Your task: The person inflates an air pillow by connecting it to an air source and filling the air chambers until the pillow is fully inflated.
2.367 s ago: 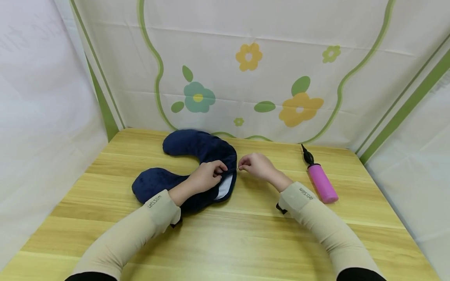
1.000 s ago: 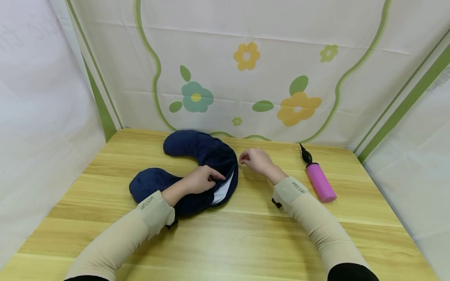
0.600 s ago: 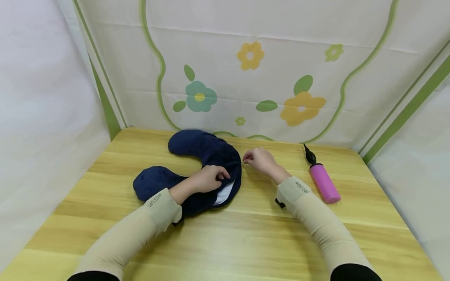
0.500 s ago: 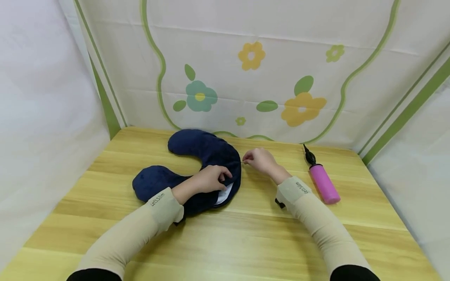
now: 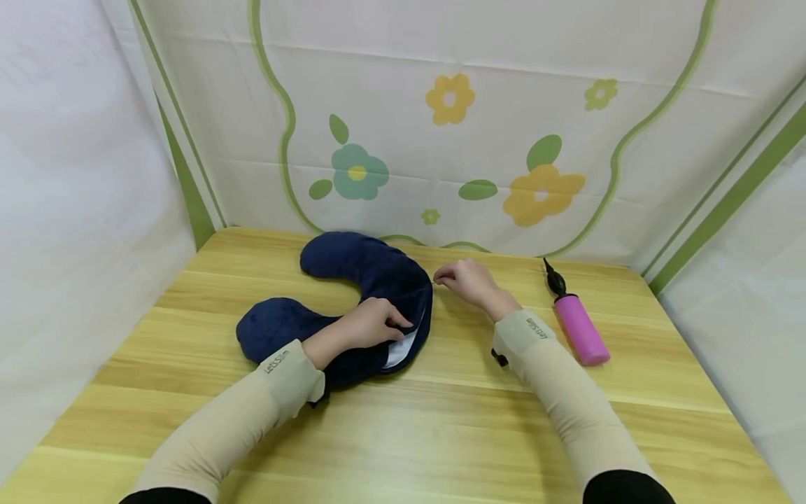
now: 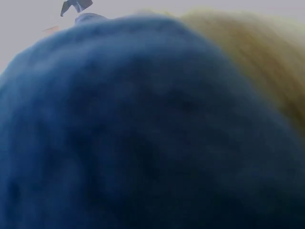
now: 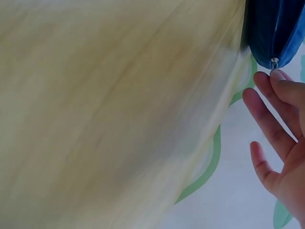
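Note:
A navy plush U-shaped neck pillow (image 5: 390,269) lies on the table, its two ends pointing left. Along its right side a zipped slit gapes, and white inner material (image 5: 399,353) shows through. My left hand (image 5: 368,323) lies over the near arm of the pillow, thumb and index finger pinching the fabric beside the slit. At the pillow's outer right edge my right hand (image 5: 467,281) pinches the small metal zipper pull (image 7: 274,65) between thumb and index finger; its other fingers spread loosely. Blurred navy fabric (image 6: 143,124) fills most of the left wrist view and hides the left hand.
A pink hand pump (image 5: 581,330) with a black nozzle lies to the right of the right hand. Flower-printed white cloth (image 5: 403,126) stands behind the wooden table (image 5: 428,434), with more white cloth at both sides.
My right hand has shifted a little toward the back along the pillow's edge with the zipper pull. The left hand has slightly altered its finger hold near the slit.

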Tool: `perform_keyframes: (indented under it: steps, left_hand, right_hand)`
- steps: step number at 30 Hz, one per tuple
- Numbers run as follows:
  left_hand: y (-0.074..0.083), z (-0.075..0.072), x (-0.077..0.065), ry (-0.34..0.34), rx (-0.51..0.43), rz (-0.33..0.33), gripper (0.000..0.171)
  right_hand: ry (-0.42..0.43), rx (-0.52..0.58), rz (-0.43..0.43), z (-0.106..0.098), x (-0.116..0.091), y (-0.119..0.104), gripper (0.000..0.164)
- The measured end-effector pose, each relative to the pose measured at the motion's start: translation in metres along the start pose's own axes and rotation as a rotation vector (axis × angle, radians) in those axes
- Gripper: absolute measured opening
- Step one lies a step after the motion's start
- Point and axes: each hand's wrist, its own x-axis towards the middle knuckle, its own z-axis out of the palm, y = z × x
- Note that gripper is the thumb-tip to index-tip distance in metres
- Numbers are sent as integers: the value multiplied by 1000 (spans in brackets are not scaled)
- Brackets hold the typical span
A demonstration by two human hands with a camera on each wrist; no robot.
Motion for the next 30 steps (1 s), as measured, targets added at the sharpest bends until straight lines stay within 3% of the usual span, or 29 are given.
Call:
perform_keyframes:
  steps: [13,30]
  left_hand:
    - [2,-8,-7,10,-4,-34,28]
    - [4,-11,-7,-59,70,41,29]
  right_hand:
    - [88,-64,17,3,10,6,12]
    - [87,-199,45,4,27,-4,15]
